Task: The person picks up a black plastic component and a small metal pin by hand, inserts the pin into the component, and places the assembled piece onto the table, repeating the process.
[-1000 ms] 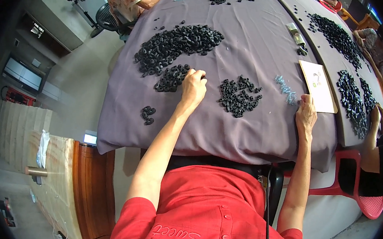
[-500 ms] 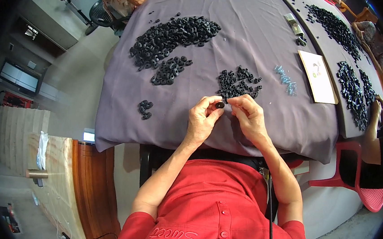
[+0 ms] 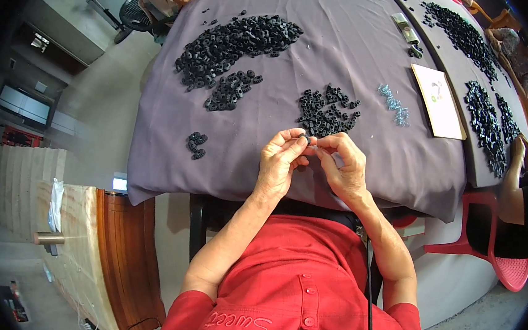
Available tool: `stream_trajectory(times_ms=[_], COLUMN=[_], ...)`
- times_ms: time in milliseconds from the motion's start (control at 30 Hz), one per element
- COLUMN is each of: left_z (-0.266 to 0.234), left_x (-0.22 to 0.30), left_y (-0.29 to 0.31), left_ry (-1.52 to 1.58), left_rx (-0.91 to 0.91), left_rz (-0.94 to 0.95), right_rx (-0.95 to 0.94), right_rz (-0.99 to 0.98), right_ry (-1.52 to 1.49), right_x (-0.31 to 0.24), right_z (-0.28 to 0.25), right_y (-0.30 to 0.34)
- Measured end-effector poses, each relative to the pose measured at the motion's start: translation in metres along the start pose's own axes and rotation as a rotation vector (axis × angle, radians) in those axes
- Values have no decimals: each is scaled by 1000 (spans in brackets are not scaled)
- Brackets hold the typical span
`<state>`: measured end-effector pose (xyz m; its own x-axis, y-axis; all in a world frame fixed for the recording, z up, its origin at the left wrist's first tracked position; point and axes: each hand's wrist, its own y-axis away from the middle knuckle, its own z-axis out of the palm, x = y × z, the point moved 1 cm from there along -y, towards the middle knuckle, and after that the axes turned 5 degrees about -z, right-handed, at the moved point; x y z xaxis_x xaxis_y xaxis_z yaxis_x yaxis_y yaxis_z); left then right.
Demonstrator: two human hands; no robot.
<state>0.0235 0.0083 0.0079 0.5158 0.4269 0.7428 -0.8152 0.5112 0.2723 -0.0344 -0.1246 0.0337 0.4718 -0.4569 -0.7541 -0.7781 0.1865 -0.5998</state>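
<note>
Though they were apart, both hands seemingly touch a black piece.

Grey cloth bears black pieces, bluish bits, a pale board.

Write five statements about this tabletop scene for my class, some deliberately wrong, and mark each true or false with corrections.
1. The left hand pinches a small black part. True.
2. The pale-blue pieces lie between the white rectangular board and the black pile nearest the hands. True.
3. The right hand rests on the white rectangular board. False: it is close beside the left hand.
4. The cloth is greyish purple. True.
5. The red plastic chair stands at the picture's left. False: it is at the lower right.
</note>
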Motion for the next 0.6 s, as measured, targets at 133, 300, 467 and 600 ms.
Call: stream_trajectory(times_ms=[133, 300, 467, 600], left_z=[-1, -3, -6, -9], left_x=[-5, -6, -3, -1], left_y=[-1, 2, 7, 9], left_ry=[-38, -38, -31, -38], left_rx=[-29, -48, -93, -109], left_rz=[23, 4, -80, -120], right_rx=[-15, -42, -77, -89], right_rz=[-36, -209, -212, -31], right_ry=[50, 194, 230, 85], right_x=[2, 2, 4, 7], right_z=[1, 1, 3, 4], right_y=[3, 3, 7, 9])
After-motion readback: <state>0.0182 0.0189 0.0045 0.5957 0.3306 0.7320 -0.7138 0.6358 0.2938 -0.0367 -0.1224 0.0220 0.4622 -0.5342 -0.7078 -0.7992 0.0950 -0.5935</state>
